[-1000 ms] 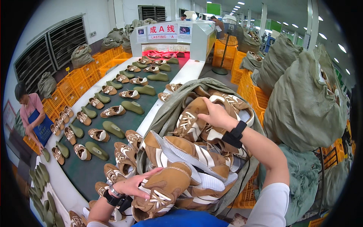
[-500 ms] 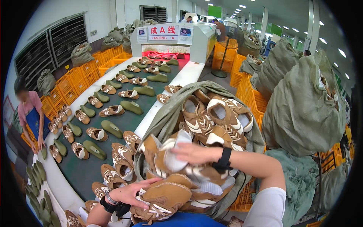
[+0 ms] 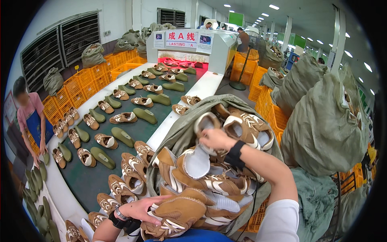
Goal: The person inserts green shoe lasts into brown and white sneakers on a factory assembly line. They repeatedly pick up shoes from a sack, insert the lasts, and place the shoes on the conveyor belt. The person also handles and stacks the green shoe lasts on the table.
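Left hand (image 3: 139,210): brown sneakers (image 3: 179,210) clamped, presumably for steadiness | right hand (image 3: 217,139): apart, at blurred shoe (image 3: 207,119), grip indeterminable | sack (image 3: 182,126) spread, presumably for access

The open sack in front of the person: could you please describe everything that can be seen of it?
The open sack is grey-green and looks like wrinkled, coarse cloth. Its mouth is spread wide, with loose folds around the rim. Brown-and-white shoes are heaped inside, touching the cloth. It stands at the right of the conveyor, overlapping the white edge in this view. The right hand is over its mouth, on a blurred shoe. Its bottom is hidden.
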